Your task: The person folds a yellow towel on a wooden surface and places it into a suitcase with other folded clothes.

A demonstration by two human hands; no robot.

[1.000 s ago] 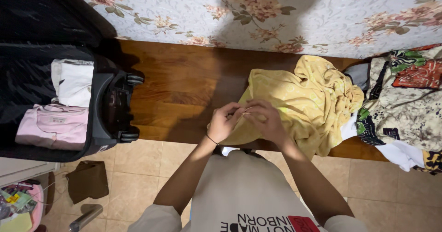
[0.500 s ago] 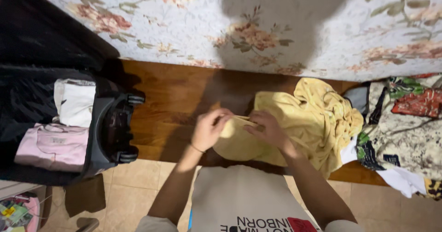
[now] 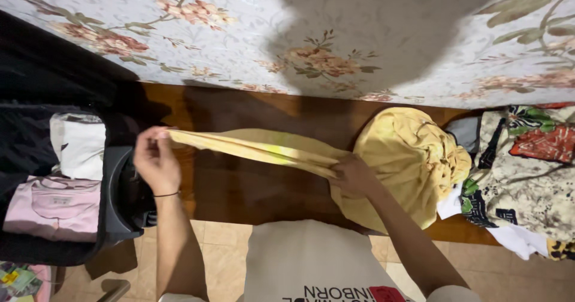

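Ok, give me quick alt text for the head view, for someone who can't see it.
Seen from above, a left hand and right hand pull a yellow cloth taut over a wooden ledge. An open suitcase of folded clothes sits left; patterned fabrics lie right.

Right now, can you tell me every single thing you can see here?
yellow cloth: one, yellow, bunched on the wooden ledge, one edge pulled out to the left
wooden ledge: one, brown, below the bedspread
floral bedspread: one, pale with pink flowers, along the top
patterned clothes: a pile, cream, green, red and black, at the right
suitcase: one, black, open, at the left
white garment: one, folded in the suitcase
pink garment: one, folded in the suitcase below the white one
tiled floor: beige, at the bottom
left hand: grip on the stretched end of the cloth
right hand: grip on the cloth beside the bunch
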